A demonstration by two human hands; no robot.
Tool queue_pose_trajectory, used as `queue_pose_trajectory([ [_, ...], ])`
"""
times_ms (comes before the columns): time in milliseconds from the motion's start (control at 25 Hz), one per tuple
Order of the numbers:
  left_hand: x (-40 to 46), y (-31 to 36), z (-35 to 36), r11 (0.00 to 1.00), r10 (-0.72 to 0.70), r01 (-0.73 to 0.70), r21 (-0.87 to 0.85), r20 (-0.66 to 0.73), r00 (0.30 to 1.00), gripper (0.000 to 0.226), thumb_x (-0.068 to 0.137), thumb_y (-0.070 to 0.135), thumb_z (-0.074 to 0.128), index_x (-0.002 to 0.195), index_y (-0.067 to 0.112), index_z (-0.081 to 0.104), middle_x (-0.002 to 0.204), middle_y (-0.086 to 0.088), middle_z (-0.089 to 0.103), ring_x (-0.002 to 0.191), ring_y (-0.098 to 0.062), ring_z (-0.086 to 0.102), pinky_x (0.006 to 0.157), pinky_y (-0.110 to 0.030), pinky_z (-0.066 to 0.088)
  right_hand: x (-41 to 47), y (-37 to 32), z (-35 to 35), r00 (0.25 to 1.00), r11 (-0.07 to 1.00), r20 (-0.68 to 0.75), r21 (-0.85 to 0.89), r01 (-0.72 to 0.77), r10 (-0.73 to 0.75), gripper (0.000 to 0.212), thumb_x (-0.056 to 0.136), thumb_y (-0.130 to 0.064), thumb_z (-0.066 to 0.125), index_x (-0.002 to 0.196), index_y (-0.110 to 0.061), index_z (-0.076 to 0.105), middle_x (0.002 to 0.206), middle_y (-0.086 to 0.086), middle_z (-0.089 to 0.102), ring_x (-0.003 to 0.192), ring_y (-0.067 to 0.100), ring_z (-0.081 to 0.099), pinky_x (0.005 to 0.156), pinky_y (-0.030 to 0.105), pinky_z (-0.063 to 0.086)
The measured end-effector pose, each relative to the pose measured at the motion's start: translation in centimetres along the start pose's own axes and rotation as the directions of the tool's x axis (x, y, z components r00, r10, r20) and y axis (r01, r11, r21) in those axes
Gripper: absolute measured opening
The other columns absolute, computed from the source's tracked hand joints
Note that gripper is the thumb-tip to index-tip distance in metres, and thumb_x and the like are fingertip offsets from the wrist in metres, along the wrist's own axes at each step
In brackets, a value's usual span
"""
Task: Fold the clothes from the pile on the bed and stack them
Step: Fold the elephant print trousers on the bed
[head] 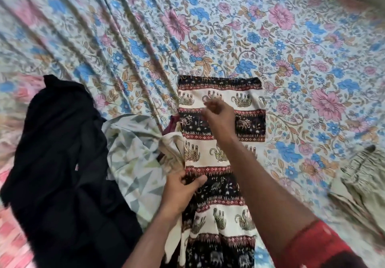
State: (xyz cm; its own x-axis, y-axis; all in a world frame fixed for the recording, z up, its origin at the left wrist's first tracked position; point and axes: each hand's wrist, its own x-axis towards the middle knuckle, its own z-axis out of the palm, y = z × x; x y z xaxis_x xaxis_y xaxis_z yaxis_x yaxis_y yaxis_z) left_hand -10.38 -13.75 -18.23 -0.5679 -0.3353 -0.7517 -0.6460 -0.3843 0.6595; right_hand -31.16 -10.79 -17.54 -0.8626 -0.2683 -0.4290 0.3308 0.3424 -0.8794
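Note:
An elephant-print garment (pixel 245 122) in cream, black and red bands lies lengthwise on the floral bedsheet (pixel 270 38), running from the middle of the bed down to the near edge. My left hand (pixel 181 190) pinches its left edge about halfway along. My right hand (pixel 218 115) hovers over the far part of the garment with fingers loosely curled; whether it holds cloth is unclear. To the left lies the pile: a black garment (pixel 62 163), a pale grey-and-white patterned cloth (pixel 137 159) and a cream piece (pixel 170 149).
A folded olive-beige striped garment (pixel 362 176) rests on the sheet at the right. The sheet has deep wrinkles running toward the upper left. A pink checked cloth (pixel 12 236) shows at the lower left. A wall edge runs along the top right corner.

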Motion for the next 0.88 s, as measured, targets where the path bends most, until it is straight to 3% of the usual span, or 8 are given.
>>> queue_pose_trajectory([
  [120,-1.0,-1.0,-0.5,0.99,-0.099,0.094,0.101,0.043,0.994,0.048,0.071,0.039,0.092,0.108,0.015,0.072,0.101,-0.005,0.079,0.094,-0.023,0.076,0.089,-0.054,0.06,-7.5,5.0,-3.0,0.997,0.984,-0.05,-0.17,0.054,-0.063,0.012,0.098,-0.007,0.066,0.105,-0.017,0.067,0.098,0.0,0.07,0.087,0.016,0.07,0.074,0.027,0.062],
  [240,-1.7,-1.5,-1.3,0.995,0.009,-0.001,0.101,-0.08,0.997,0.007,0.089,0.02,0.078,0.093,0.014,0.076,0.088,-0.005,0.079,0.086,-0.027,0.077,0.084,-0.055,0.061,-16.3,10.0,-3.3,0.999,0.962,-0.013,-0.271,0.045,-0.05,0.006,0.098,-0.017,0.069,0.095,-0.022,0.066,0.086,-0.006,0.068,0.076,0.009,0.069,0.069,0.026,0.062],
  [360,-2.1,-1.8,-2.0,0.989,0.1,-0.079,0.128,-0.168,0.981,0.013,0.091,0.025,0.076,0.086,0.013,0.076,0.084,-0.007,0.078,0.085,-0.029,0.074,0.083,-0.055,0.06,-23.0,13.0,-1.7,0.999,0.914,0.044,-0.406,0.026,-0.009,0.019,0.092,-0.043,0.073,0.091,-0.027,0.061,0.08,-0.011,0.066,0.069,0.002,0.065,0.062,0.022,0.058],
  [440,-2.4,-2.5,-1.9,0.977,0.076,-0.059,0.204,-0.08,0.994,0.012,0.089,0.024,0.078,0.09,0.012,0.075,0.085,-0.006,0.078,0.085,-0.027,0.075,0.082,-0.05,0.062,-25.0,14.6,-1.0,1.0,0.888,0.011,-0.459,0.012,-0.008,0.024,0.087,-0.042,0.077,0.088,-0.028,0.058,0.082,-0.015,0.06,0.073,0.0,0.058,0.065,0.014,0.048],
  [520,-3.2,-2.6,-1.6,0.951,0.012,-0.03,0.308,0.063,0.998,0.016,0.085,0.022,0.083,0.094,0.012,0.074,0.087,-0.005,0.079,0.081,-0.023,0.074,0.072,-0.04,0.062,-25.8,15.6,-0.6,1.0,0.917,0.011,-0.399,0.015,-0.012,0.02,0.088,-0.027,0.079,0.09,-0.026,0.059,0.086,-0.015,0.059,0.079,-0.002,0.056,0.068,0.011,0.044],
  [640,-4.1,-3.0,-1.3,0.894,-0.025,-0.039,0.447,0.137,0.99,0.01,0.087,0.02,0.08,0.091,0.014,0.073,0.087,-0.002,0.077,0.075,-0.014,0.072,0.064,-0.031,0.058,-26.3,16.4,-0.7,0.999,0.968,0.038,-0.252,0.002,0.008,0.01,0.099,-0.013,0.066,0.104,-0.021,0.068,0.098,-0.01,0.067,0.09,0.001,0.066,0.078,0.02,0.058],
  [760,-5.0,-3.5,-0.9,0.94,-0.052,0.023,0.341,0.077,0.996,0.017,0.095,0.03,0.07,0.095,0.013,0.072,0.096,-0.008,0.076,0.091,-0.026,0.075,0.079,-0.05,0.064,-26.3,16.1,-2.1,0.998,0.994,0.047,-0.098,-0.043,0.048,0.014,0.101,-0.013,0.063,0.107,-0.022,0.071,0.107,-0.008,0.07,0.098,0.004,0.069,0.084,0.021,0.059],
  [880,-6.5,-4.5,-0.4,0.976,-0.062,0.031,0.217,0.136,0.989,0.029,0.094,0.042,0.07,0.112,0.018,0.068,0.112,-0.006,0.074,0.102,-0.025,0.072,0.085,-0.051,0.062,-26.2,15.8,-3.2,0.994,0.999,0.105,0.034,-0.034,0.03,0.014,0.101,-0.011,0.063,0.107,-0.019,0.072,0.108,-0.004,0.073,0.103,0.007,0.069,0.09,0.025,0.059],
])
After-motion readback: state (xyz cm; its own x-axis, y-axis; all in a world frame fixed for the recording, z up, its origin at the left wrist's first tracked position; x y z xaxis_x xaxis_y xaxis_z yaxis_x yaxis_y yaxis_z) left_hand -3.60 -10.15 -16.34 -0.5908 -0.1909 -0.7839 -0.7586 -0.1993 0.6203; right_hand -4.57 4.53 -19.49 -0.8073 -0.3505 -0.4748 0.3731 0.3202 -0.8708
